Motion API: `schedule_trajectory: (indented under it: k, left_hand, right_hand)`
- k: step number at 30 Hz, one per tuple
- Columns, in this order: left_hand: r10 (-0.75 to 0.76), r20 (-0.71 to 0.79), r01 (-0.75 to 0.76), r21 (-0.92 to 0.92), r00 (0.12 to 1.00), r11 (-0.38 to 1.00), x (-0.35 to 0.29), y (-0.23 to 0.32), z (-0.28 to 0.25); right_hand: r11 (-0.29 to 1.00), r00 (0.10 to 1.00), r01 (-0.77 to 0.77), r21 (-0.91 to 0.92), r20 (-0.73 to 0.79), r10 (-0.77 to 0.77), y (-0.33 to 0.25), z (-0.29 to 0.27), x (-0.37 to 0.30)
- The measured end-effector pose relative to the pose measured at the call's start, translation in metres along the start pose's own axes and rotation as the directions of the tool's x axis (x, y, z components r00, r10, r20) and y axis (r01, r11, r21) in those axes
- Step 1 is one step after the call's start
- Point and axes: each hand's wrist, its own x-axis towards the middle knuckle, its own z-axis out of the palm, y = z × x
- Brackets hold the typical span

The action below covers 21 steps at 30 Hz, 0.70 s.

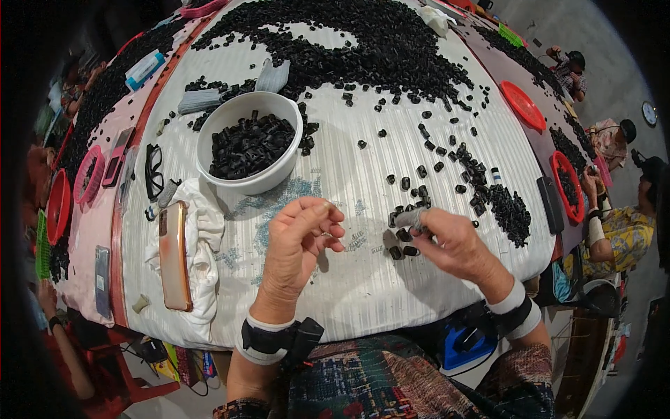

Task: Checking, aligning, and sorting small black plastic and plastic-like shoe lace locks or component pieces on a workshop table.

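Observation:
My left hand (299, 241) is raised over the white striped cloth with fingers curled in and thumb against the index finger. Whatever it may pinch is too small or hidden to make out. To its right, my right hand (457, 246) bends over a little cluster of small black plastic parts (396, 252). A grey cover (410, 218) wraps one of its fingers, which reaches the parts. Its other fingers curl underneath, so their contents are hidden. A white bowl (262, 183) heaped with similar black parts (251, 145) stands beyond my left hand.
A large spread of black parts (363, 42) covers the far table, with a smaller pile (510, 215) at right. At left lie a phone (174, 255) on white cloth, glasses (153, 171) and grey fabric pieces (199, 101). Red trays (522, 106) and co-workers (614, 241) are alongside.

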Motion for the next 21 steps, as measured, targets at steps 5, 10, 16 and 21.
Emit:
schedule_trajectory:
  k: [5,10,16,21]
  left_hand:
    - [0.036,0.018,-0.036,-0.027,0.999,0.999,0.001,0.001,-0.004]
    - [0.028,0.012,-0.027,-0.058,1.000,0.998,0.001,0.000,-0.006]
    - [0.010,0.005,-0.010,-0.050,1.000,0.999,0.004,-0.001,-0.005]
    - [0.010,0.009,-0.009,-0.025,1.000,1.000,0.004,-0.001,-0.004]
  right_hand:
    - [0.980,0.984,0.176,-0.090,-0.011,-0.177,-0.012,0.014,-0.003]
    - [0.942,0.949,0.285,-0.175,-0.089,-0.303,-0.011,0.035,0.017]
    - [0.894,0.904,0.401,-0.200,-0.073,-0.422,-0.016,0.053,0.035]
    - [0.905,0.927,0.368,-0.212,0.006,-0.375,-0.008,0.064,0.043]
